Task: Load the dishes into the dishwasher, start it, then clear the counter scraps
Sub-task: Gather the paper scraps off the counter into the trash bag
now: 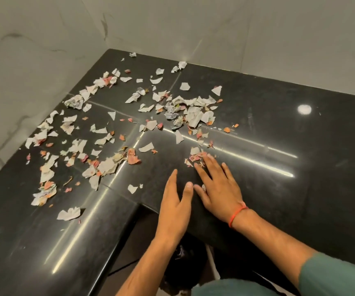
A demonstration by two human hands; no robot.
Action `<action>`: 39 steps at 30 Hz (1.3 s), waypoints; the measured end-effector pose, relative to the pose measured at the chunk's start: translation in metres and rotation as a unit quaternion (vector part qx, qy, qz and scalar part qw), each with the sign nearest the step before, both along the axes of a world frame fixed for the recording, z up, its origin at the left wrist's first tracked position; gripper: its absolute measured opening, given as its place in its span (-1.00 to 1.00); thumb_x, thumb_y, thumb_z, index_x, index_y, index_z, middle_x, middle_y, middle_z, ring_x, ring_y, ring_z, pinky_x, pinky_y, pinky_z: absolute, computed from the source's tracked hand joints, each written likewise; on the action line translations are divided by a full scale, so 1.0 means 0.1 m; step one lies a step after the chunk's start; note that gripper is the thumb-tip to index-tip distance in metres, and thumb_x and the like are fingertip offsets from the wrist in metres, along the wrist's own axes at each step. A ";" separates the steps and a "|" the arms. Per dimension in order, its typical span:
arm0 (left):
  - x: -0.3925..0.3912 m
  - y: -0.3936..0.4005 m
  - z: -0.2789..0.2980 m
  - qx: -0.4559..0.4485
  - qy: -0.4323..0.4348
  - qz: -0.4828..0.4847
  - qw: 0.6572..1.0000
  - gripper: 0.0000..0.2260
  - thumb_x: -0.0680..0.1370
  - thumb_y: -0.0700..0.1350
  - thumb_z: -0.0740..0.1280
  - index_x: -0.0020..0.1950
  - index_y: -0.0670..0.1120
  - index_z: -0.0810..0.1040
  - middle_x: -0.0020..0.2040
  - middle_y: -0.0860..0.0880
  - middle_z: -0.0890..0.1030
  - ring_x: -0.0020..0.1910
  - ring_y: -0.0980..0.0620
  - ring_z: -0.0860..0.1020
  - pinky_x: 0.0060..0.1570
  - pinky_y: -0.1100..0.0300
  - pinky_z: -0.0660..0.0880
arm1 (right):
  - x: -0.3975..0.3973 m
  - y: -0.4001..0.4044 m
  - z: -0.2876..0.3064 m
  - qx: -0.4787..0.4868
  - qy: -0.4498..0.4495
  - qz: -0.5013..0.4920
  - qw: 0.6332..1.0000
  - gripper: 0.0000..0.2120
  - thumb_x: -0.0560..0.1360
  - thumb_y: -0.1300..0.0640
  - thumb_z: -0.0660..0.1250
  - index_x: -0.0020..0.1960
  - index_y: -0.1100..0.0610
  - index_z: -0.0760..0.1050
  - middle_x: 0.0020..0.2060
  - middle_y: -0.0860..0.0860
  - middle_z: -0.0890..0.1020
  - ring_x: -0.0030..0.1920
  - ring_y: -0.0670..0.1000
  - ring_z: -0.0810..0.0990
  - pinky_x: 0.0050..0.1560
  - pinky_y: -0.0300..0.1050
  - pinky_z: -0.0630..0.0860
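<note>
While both hands lie flat with fingers straight and holding nothing, the right hand touches a few scraps; the left hand waits at the counter edge; sweep gently inward, gathering the scattered paper into one pile.

place: kitchen | evidence: black stone counter, marble-tiled walls

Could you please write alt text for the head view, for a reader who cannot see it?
A person's left hand and right hand lie open and flat on a glossy black L-shaped counter, the right fingertips touching a few torn paper scraps. Many more white and pinkish scraps litter the counter's corner by marble-look walls; a red thread bracelet circles the right wrist.
</note>
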State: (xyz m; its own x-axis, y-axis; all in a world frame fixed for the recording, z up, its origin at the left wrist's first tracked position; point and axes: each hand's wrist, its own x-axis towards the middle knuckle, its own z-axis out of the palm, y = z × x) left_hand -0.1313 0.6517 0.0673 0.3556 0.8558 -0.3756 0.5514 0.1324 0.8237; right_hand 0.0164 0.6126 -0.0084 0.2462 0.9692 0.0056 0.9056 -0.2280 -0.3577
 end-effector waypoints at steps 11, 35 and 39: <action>0.16 0.34 -0.26 0.103 0.167 -0.148 0.969 -0.32 0.64 0.26 0.20 0.67 0.18 -0.05 0.69 0.07 -0.12 0.64 0.16 -0.22 0.63 0.04 -0.07 | 0.53 1.19 0.14 0.103 0.225 0.050 0.968 -0.57 0.65 0.04 0.20 0.51 0.04 0.35 0.59 0.03 0.20 0.58 0.04 0.16 0.56 0.00 0.16; 0.55 1.08 -0.67 0.293 0.253 -0.129 0.913 -0.28 0.64 0.39 0.07 0.69 0.09 -0.06 0.70 -0.01 -0.07 0.67 0.05 -0.10 0.63 -0.07 -0.05 | 1.05 1.25 0.04 0.073 0.100 0.034 0.992 -0.53 0.67 -0.05 0.06 0.51 0.12 0.36 0.49 0.08 0.39 0.54 0.08 0.27 0.55 0.08 0.18; 0.55 1.09 -0.68 0.301 0.234 -0.103 0.919 -0.22 0.61 0.39 0.12 0.69 0.07 -0.11 0.70 -0.05 -0.10 0.67 0.00 -0.01 0.62 -0.02 -0.04 | 0.77 1.10 0.09 0.084 0.205 0.112 0.969 -0.60 0.69 -0.04 0.10 0.47 0.05 0.40 0.40 -0.01 0.51 0.45 -0.02 0.40 0.46 0.01 0.35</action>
